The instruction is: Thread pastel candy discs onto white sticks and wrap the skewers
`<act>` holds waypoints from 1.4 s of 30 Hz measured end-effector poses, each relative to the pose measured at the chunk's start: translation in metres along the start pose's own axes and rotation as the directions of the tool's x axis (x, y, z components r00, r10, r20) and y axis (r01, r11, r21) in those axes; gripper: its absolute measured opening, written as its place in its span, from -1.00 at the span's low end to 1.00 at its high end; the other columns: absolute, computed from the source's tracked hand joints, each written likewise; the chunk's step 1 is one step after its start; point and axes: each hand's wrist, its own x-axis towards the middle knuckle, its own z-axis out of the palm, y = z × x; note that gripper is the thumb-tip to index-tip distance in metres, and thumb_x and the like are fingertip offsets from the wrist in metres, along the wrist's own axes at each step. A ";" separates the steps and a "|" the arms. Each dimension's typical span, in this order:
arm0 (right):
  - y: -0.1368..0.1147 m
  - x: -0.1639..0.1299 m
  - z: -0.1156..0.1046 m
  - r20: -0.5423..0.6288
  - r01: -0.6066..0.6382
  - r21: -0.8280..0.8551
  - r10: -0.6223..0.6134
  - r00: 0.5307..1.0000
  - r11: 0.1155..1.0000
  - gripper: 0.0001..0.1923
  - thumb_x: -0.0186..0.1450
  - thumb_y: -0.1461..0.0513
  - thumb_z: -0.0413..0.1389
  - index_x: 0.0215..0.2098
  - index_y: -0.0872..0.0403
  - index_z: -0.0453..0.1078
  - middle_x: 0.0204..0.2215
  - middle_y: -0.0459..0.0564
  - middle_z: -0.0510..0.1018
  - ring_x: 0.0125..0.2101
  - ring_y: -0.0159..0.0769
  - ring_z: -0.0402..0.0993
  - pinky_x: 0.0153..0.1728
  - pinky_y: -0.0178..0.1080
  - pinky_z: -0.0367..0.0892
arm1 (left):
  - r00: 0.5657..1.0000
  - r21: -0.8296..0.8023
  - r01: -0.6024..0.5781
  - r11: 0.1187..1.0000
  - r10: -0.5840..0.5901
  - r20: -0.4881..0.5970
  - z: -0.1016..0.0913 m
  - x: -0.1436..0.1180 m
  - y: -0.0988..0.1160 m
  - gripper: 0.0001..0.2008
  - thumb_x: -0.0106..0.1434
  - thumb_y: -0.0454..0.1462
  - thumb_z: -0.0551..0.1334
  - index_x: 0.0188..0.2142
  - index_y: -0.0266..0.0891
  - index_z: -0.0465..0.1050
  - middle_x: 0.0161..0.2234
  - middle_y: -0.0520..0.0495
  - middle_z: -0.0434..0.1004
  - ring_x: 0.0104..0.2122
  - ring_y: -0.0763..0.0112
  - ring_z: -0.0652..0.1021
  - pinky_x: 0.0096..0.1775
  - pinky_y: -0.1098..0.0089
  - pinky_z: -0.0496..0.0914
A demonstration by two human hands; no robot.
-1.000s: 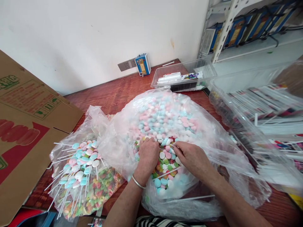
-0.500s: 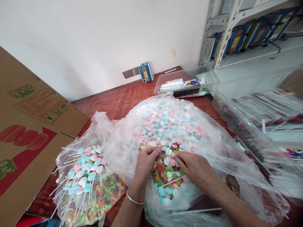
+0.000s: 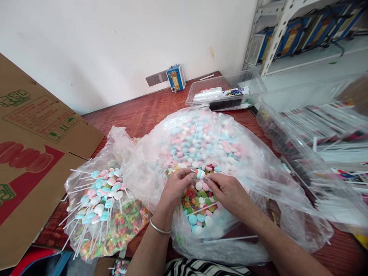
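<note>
Both hands meet over the large clear bag (image 3: 258, 184) of pastel candies: left hand (image 3: 174, 189) and right hand (image 3: 227, 191) pinch one small candy (image 3: 200, 174) between fingertips. Its stick is hard to make out. Left, a smaller bag (image 3: 115, 145) holds finished lollipops (image 3: 100, 199).

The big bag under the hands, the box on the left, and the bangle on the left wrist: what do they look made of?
Big bag: thin clear plastic film, glossy and crinkled, sweets showing through. Box: brown corrugated cardboard, matt, printed red and green. Bangle: probably metal, silvery and shiny, on the left hand's wrist.
</note>
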 end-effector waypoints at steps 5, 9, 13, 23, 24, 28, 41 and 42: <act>0.004 0.001 -0.008 -0.060 -0.036 0.024 0.038 0.997 0.999 -0.66 0.41 0.17 -0.11 -0.51 0.04 0.25 -0.53 -0.09 0.46 -0.50 -0.33 0.36 -0.45 -0.32 0.12 | 0.947 0.758 -0.272 0.593 0.303 0.103 -0.006 -0.001 -0.002 -0.80 0.20 -0.39 0.20 -0.32 -0.15 0.62 -0.33 -0.09 0.56 -0.23 0.27 0.49 -0.14 0.28 0.34; 0.005 0.001 -0.009 -0.038 -0.038 -0.010 0.038 0.999 0.999 -0.66 0.41 0.17 -0.10 -0.51 0.03 0.24 -0.52 -0.08 0.48 -0.48 -0.33 0.38 -0.44 -0.32 0.12 | 0.925 0.864 -0.308 0.397 0.337 0.175 -0.001 -0.003 -0.006 -0.81 0.18 -0.42 0.21 -0.39 -0.17 0.60 -0.35 -0.11 0.53 -0.23 0.25 0.47 -0.14 0.25 0.33; 0.004 0.001 -0.008 0.020 -0.045 -0.067 0.046 0.999 0.997 -0.68 0.43 0.19 -0.11 -0.45 0.04 0.32 -0.46 -0.06 0.52 -0.44 -0.31 0.43 -0.41 -0.31 0.13 | 0.941 0.700 -0.221 0.679 0.337 -0.031 -0.001 -0.002 -0.008 -0.93 0.15 -0.37 0.25 -0.41 -0.21 0.51 -0.37 -0.05 0.54 -0.29 0.32 0.51 -0.19 0.31 0.36; -0.004 -0.002 -0.004 0.089 -0.039 -0.173 0.055 0.995 0.984 -0.68 0.44 0.20 -0.09 -0.42 0.05 0.37 -0.40 -0.04 0.55 -0.37 -0.30 0.46 -0.38 -0.31 0.15 | 0.993 -0.092 0.013 0.996 -0.024 -0.118 -0.002 -0.005 0.000 -0.72 0.00 -0.15 0.44 -0.40 -0.28 0.49 -0.49 -0.03 0.55 -0.46 0.43 0.53 -0.38 0.45 0.40; -0.004 -0.003 -0.004 0.087 -0.043 -0.189 0.060 0.994 0.981 -0.69 0.44 0.20 -0.08 -0.42 0.05 0.37 -0.41 -0.04 0.55 -0.38 -0.30 0.46 -0.39 -0.31 0.13 | 0.994 -0.066 -0.004 0.998 -0.004 -0.114 -0.001 -0.006 0.001 -0.73 0.00 -0.15 0.44 -0.41 -0.28 0.49 -0.48 -0.02 0.55 -0.46 0.44 0.52 -0.38 0.45 0.40; -0.005 -0.003 0.001 0.050 -0.040 -0.230 0.053 0.997 0.972 -0.71 0.42 0.22 -0.08 -0.41 0.05 0.38 -0.43 -0.05 0.55 -0.40 -0.30 0.44 -0.42 -0.29 0.09 | 0.989 0.046 -0.092 0.995 0.096 -0.113 0.005 -0.008 0.005 -0.76 -0.01 -0.16 0.44 -0.45 -0.26 0.49 -0.46 -0.02 0.56 -0.45 0.44 0.51 -0.35 0.44 0.38; -0.006 -0.004 0.006 0.109 -0.068 -0.063 0.075 0.991 0.996 -0.73 0.45 0.22 -0.10 -0.29 0.05 0.40 -0.40 -0.03 0.57 -0.36 -0.27 0.50 -0.36 -0.32 0.18 | 0.992 -0.522 0.109 0.846 -0.125 0.003 0.006 -0.005 -0.004 -0.71 -0.02 -0.20 0.49 -0.33 -0.31 0.56 -0.37 -0.05 0.59 -0.36 0.48 0.56 -0.25 0.47 0.47; -0.007 -0.004 0.007 0.112 -0.078 -0.079 0.087 0.990 0.994 -0.73 0.45 0.22 -0.10 -0.32 0.06 0.39 -0.42 -0.02 0.57 -0.39 -0.27 0.49 -0.37 -0.31 0.17 | 0.992 -0.530 0.110 0.841 -0.128 0.002 0.008 -0.006 -0.005 -0.71 -0.02 -0.20 0.49 -0.33 -0.31 0.56 -0.36 -0.04 0.58 -0.36 0.49 0.55 -0.26 0.48 0.47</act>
